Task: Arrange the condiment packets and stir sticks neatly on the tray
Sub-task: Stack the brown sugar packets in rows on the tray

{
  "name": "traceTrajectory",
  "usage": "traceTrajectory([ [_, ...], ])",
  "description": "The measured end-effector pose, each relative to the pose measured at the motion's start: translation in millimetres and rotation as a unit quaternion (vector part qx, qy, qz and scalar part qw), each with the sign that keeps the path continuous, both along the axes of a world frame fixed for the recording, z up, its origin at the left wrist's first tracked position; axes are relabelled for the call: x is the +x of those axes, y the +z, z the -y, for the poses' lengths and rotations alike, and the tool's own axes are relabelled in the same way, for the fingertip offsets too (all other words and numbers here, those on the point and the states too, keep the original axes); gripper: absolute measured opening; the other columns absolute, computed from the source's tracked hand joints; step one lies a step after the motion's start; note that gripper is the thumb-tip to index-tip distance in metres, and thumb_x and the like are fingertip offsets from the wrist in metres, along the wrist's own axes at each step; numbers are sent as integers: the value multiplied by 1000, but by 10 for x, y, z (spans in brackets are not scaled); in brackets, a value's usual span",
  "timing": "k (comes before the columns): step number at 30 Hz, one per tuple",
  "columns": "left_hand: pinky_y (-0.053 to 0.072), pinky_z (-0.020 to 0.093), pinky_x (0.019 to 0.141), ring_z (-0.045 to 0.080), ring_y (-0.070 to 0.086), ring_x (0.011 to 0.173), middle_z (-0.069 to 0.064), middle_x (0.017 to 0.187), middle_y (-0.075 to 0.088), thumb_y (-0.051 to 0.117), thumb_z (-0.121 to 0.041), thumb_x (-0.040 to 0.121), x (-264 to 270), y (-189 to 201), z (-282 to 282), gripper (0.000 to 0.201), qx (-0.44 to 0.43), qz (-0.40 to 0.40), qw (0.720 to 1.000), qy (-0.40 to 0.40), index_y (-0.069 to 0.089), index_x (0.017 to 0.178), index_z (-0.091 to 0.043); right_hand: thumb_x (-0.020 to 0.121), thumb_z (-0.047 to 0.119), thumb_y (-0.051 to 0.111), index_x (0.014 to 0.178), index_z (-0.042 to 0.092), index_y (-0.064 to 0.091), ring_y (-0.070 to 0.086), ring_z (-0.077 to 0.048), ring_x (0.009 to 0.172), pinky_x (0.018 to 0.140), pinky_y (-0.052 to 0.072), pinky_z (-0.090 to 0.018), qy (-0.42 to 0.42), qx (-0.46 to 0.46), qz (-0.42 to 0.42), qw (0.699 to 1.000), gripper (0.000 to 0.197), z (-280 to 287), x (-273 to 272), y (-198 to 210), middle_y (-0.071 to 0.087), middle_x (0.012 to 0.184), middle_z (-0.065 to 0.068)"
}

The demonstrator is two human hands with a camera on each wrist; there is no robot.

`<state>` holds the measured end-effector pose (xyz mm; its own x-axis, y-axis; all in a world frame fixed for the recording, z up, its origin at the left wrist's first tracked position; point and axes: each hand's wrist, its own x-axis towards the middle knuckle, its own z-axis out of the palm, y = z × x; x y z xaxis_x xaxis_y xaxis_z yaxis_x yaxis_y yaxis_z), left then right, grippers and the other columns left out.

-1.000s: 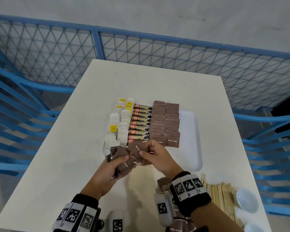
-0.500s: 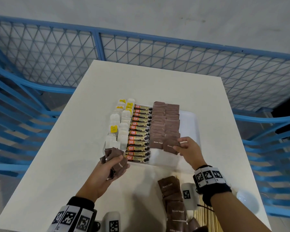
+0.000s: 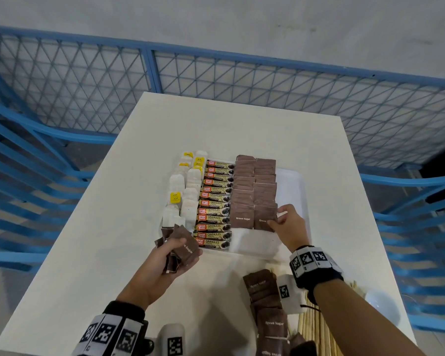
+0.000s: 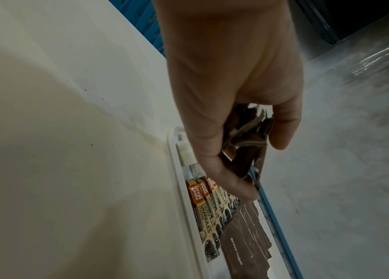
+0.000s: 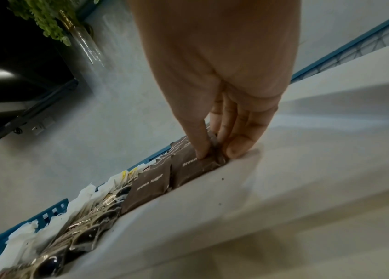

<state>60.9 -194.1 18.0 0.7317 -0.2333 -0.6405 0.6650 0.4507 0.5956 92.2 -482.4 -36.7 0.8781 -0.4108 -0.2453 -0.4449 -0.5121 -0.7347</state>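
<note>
1. My right hand [image 3: 289, 227] pinches the nearest brown sugar packet [image 3: 263, 219] of the right-hand brown column on the tray [image 3: 297, 186]; in the right wrist view my thumb lies on its printed face and my fingers [image 5: 241, 143] are at its right edge, down against the tray floor.
2. That packet lies flat at the near end of its column, just beside the front packet of the left brown column [image 3: 242, 217], their edges touching.
3. My left hand [image 3: 162, 263] grips a loose bundle of brown sugar packets [image 3: 183, 247], fingers curled under and thumb over them, held just above the tray's near left corner.
4. On the tray, from left to right: white sachets [image 3: 185, 191], some with yellow labels, a column of coffee granule sticks [image 3: 215, 201], then the two overlapping brown columns.
5. The right part of the tray floor is bare white, and so is the strip in front of the brown columns.
6. More brown sugar packets [image 3: 265, 304] lie in a pile on the white table [image 3: 93, 227] nearer to me, under my right wrist.
7. The wooden stir sticks [image 3: 316, 332] lie on the table beside that pile, partly hidden by my right forearm.
8. A small white dish [image 3: 382, 307] sits at the table's near right edge.
</note>
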Motion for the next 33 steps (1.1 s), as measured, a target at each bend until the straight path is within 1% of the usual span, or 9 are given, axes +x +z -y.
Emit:
traceTrajectory([
  [2, 59, 35, 75, 35, 68, 88, 18, 90, 71, 43, -4, 92, -8, 19, 12, 20, -19, 3, 1000, 1, 60, 102, -4, 81, 9, 69, 106, 6, 50, 51, -12, 64, 60, 39, -17, -2, -12, -1, 1000, 31, -11, 8, -20, 50, 65, 0],
  [6, 59, 37, 77, 37, 67, 91, 20, 97, 70, 39, 3, 91, -12, 17, 36, 26, -30, 22, 999, 0, 61, 106, -2, 80, 14, 70, 114, 6, 47, 54, -24, 92, 80, 44, -28, 4, -67, 20, 998, 42, -51, -27, -61, 53, 104, -12],
  [8, 59, 37, 76, 38, 65, 97, 22, 103, 68, 41, 5, 90, -5, -6, 36, 27, -18, 26, 999, -4, 60, 108, -2, 80, 12, 69, 115, 5, 50, 54, -25, 96, 83, 45, -28, 22, -89, 62, 994, 40, -147, -57, -20, 52, 109, -13],
  [12, 59, 35, 71, 30, 64, 98, 15, 103, 69, 49, 6, 86, 8, -32, 47, 31, 8, 43, 999, -7, 61, 111, -8, 87, 18, 63, 101, 8, 59, 56, -10, 80, 73, 47, -12, 130, -17, 94, 987, 18, -518, -124, 249, 58, 93, -1],
  [17, 56, 23, 61, 13, 68, 73, 3, 81, 73, 60, 6, 81, -2, -3, 83, 24, 48, 76, 995, -39, 64, 96, -12, 90, 36, 56, 102, 19, 63, 54, 3, 69, 59, 40, -4, 289, 154, -29, 944, 22, -931, -259, 506, 62, 85, 8],
  [19, 54, 23, 62, 13, 67, 73, 5, 82, 72, 65, 3, 79, -11, 1, 78, 22, 58, 88, 993, -54, 65, 97, -9, 87, 31, 63, 88, 25, 61, 53, 3, 65, 56, 39, -6, 279, 200, -43, 938, 7, -999, -289, 502, 61, 79, 11],
  [21, 53, 22, 62, 13, 66, 72, 7, 81, 71, 66, 1, 78, -20, -3, 77, 24, 67, 94, 991, -63, 65, 100, -7, 84, 22, 67, 80, 25, 57, 54, 0, 64, 56, 42, -10, 260, 228, -40, 937, 12, -1019, -302, 483, 61, 76, 9],
  [26, 53, 22, 60, 12, 66, 66, 7, 76, 69, 56, 2, 87, -26, -45, 81, 17, 71, 75, 993, -55, 64, 98, -8, 89, 10, 60, 88, 12, 49, 66, -15, 68, 60, 53, -21, 188, 374, -53, 907, 12, -980, -328, 509, 66, 80, -6],
  [33, 56, 26, 66, 20, 69, 73, 12, 90, 70, 53, -3, 90, -17, -53, 70, 18, 27, 42, 998, -24, 62, 105, -8, 82, -4, 64, 87, 11, 58, 63, -15, 66, 57, 54, -20, 76, 338, -24, 938, 17, -674, -242, 349, 65, 83, -5],
])
